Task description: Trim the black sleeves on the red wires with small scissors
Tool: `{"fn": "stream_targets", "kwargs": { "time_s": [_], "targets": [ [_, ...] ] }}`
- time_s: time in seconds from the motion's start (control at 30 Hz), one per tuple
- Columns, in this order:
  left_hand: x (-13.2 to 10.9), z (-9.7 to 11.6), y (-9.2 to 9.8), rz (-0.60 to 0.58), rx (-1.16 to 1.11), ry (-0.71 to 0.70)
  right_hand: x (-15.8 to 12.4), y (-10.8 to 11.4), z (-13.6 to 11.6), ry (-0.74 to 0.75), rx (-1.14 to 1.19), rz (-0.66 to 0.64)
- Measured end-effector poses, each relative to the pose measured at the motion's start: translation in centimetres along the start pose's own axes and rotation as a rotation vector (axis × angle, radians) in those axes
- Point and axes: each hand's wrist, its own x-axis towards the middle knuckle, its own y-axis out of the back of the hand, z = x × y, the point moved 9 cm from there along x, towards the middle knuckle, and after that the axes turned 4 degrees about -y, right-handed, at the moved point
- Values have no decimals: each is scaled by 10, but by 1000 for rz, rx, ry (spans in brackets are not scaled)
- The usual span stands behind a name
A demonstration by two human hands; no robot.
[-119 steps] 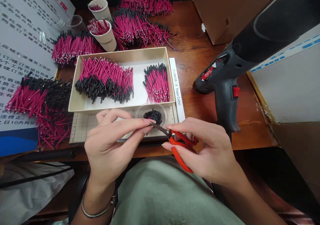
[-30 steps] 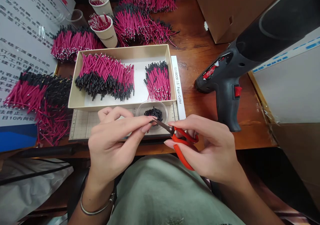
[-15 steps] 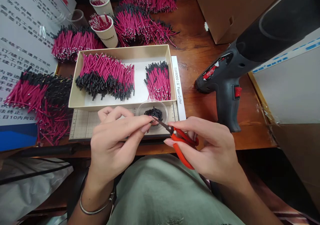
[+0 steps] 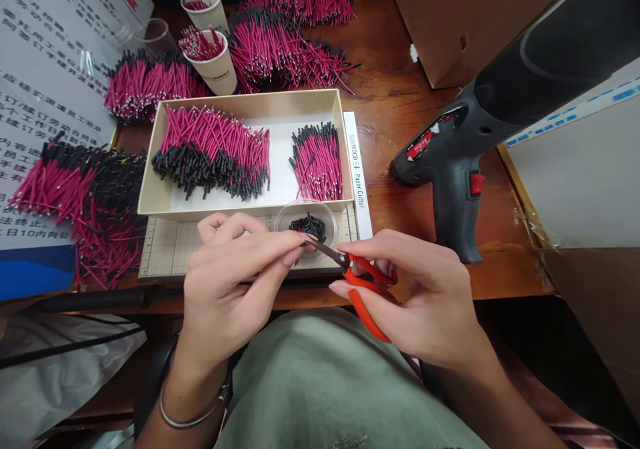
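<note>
My left hand [image 4: 233, 279] is closed in a pinch of thumb and forefinger on a thin red wire [image 4: 299, 260], of which only a tiny bit shows. Small scissors [image 4: 367, 284] with orange-red handles are in my right hand [image 4: 420, 289], thumb on one handle and fingers at the other. Their dark blades [image 4: 325, 250] point left, with the tips at the left fingertips. Just behind the blades, a clear round dish [image 4: 333, 226] holds short black pieces [image 4: 307, 227]. Whether the blades touch the wire is too small to tell.
Beyond the dish, a cream box [image 4: 250, 102] holds two groups of red wires with black ends [image 4: 317, 162]. It rests on a paper cutter [image 4: 167, 246]. Wire bundles [image 4: 270, 46] and paper cups [image 4: 215, 69] stand behind. A dark heat-gun-like tool [image 4: 453, 169] is at right.
The scissors have shifted slightly right, and their blades show a little more. The left hand keeps its pinch in nearly the same place.
</note>
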Motion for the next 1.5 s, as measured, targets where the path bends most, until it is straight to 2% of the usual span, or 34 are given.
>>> {"fn": "stream_targets", "kwargs": {
  "time_s": [0.43, 0.67, 0.9, 1.5],
  "targets": [
    [1, 1, 1, -15, 45, -12, 0, -1, -2, 10, -33, -32],
    [2, 3, 0, -30, 30, -20, -2, 2, 1, -11, -17, 12],
    [1, 3, -2, -37, 29, -45, 0, -1, -3, 3, -17, -24],
    [-1, 1, 2, 7, 28, -13, 0, -1, -3, 23, -7, -8]
  ]
}}
